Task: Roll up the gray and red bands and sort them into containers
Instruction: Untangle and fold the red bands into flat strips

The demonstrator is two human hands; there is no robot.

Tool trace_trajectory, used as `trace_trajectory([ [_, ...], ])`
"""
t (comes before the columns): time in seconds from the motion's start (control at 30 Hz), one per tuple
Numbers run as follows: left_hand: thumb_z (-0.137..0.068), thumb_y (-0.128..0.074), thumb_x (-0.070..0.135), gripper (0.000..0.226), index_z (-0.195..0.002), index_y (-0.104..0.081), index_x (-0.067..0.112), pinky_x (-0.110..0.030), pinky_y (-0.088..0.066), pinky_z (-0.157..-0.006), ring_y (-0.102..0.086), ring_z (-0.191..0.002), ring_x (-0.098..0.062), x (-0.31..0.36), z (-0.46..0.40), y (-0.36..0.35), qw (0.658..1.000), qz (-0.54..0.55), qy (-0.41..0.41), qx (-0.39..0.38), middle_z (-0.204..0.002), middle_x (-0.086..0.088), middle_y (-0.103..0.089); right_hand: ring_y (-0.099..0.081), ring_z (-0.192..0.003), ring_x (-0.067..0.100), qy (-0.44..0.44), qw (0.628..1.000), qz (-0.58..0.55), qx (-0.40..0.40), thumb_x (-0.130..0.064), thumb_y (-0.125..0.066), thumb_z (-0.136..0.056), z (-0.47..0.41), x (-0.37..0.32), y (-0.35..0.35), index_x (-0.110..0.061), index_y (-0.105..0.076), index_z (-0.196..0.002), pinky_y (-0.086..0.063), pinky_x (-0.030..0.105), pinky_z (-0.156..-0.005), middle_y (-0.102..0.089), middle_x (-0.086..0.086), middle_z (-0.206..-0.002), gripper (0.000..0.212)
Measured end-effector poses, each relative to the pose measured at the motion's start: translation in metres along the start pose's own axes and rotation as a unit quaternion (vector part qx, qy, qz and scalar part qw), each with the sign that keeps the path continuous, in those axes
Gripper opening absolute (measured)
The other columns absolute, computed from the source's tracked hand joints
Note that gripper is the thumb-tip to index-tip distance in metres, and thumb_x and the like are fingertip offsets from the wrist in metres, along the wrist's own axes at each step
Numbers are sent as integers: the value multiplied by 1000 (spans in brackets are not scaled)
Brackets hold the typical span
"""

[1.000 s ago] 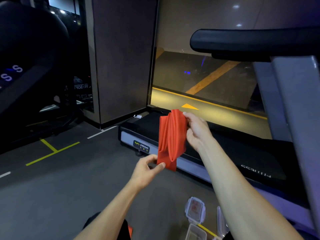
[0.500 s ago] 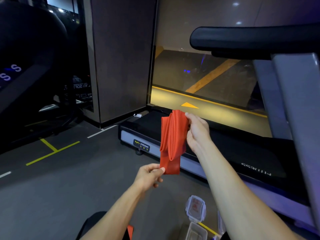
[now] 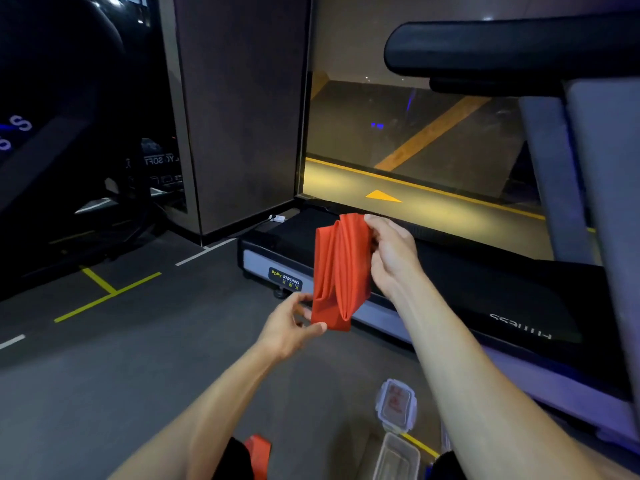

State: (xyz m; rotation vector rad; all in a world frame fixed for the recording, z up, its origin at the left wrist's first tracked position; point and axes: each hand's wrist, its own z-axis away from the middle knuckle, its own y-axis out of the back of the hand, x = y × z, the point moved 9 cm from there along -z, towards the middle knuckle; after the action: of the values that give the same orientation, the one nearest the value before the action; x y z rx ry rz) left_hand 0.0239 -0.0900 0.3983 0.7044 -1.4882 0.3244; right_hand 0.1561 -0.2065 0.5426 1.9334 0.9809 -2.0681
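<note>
A red band [image 3: 341, 271], folded into several hanging layers, is held up in front of me. My right hand [image 3: 393, 252] pinches its top edge. My left hand [image 3: 292, 323] grips its bottom left corner between thumb and fingers. A second red band [image 3: 258, 452] lies on the floor by my knee, partly hidden by my left arm. A clear open container [image 3: 396, 457] stands on the floor at the bottom, with a clear lid [image 3: 396, 403] lying just beyond it. No gray band is in view.
A treadmill deck [image 3: 485, 289] runs across the floor directly behind the band, its grey upright [image 3: 595, 168] and black handrail [image 3: 502, 50] on the right. A dark machine [image 3: 52, 133] fills the left. Grey floor with yellow tape marks [image 3: 104, 289] lies to my left.
My left hand dropped slightly and came back up, keeping hold of the band's bottom corner. My right hand holds the top in the same place. The band hangs a little longer.
</note>
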Motion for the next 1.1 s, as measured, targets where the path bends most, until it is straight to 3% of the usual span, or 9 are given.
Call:
trace_trajectory([
  [0.13,-77,-89,24,62,-126,-56,40,-23,-46,-54,-51,-67,-13,-9,-25,5,998,-36,8,-53,-88,1,-50,-69,-94,23,-11,1000,-9,-10,-13,-64,-99,-22,16,-1,0,-71,-111,-60,36,-84,-72,16,-102,19],
  [0.27,-82,-85,21,37,-73,-66,51,-27,-43,-69,-45,-68,-14,-19,-54,-9,988,-74,7,-136,-73,-1,-42,-67,-94,24,-29,999,-18,-15,-11,-62,-100,-48,42,-1,6,-67,-116,-59,37,-84,-70,19,-104,24],
  [0.37,-85,-82,18,39,-57,-66,40,-32,-44,-75,-48,-66,-13,-51,-80,-15,986,-90,43,-134,-67,-1,-47,-66,-96,27,-45,999,-21,-5,-9,-62,-99,-71,68,7,9,-65,-118,-59,37,-83,-68,22,-105,26],
  [0.47,-81,-86,29,19,-75,-75,14,-26,-47,-66,-51,-53,-8,-95,-107,-16,988,-77,92,-100,-55,6,-53,-63,-98,29,-56,998,-13,7,-8,-61,-100,-100,99,21,7,-66,-114,-56,40,-90,-67,24,-106,22],
  [0.53,-82,-84,35,38,-89,-73,-1,-18,-41,-48,-47,-42,-7,-128,-123,-20,987,-75,121,-69,-48,4,-56,-62,-101,33,-69,997,-19,11,-7,-61,-99,-120,126,31,3,-66,-109,-53,47,-99,-67,29,-108,15],
  [0.67,-89,-77,31,43,-80,-64,-10,-19,-35,-38,-43,-33,-14,-202,-149,-42,987,-32,158,-22,-46,-6,-57,-58,-96,30,-87,996,-14,20,-3,-58,-100,-159,191,56,-2,-65,-97,-51,36,-85,-65,23,-97,8],
  [0.9,-95,-63,-2,8,-88,-59,-3,-20,-44,-39,-57,-37,-10,-355,-171,-96,948,111,298,3,-50,-6,-63,-60,-77,17,-152,988,-33,17,-1,-54,-101,-202,339,112,-7,-63,-88,-53,24,-71,-65,12,-84,17],
  [1.0,-86,-46,-30,30,-103,-55,-6,-18,-46,-37,-55,-36,-3,-405,-193,-103,936,135,324,36,-60,-9,-57,-59,-64,7,-161,987,-21,17,-1,-51,-102,-215,387,131,-8,-61,-88,-52,17,-63,-65,-1,-69,19],
  [1.1,-94,-43,-20,30,-102,-66,-2,-16,-49,-48,-57,-48,2,-446,-230,-100,939,156,293,87,-62,4,-65,-56,-55,3,-156,987,41,-16,-6,-53,-103,-219,424,148,-12,-62,-86,-48,16,-54,-62,-5,-63,20],
])
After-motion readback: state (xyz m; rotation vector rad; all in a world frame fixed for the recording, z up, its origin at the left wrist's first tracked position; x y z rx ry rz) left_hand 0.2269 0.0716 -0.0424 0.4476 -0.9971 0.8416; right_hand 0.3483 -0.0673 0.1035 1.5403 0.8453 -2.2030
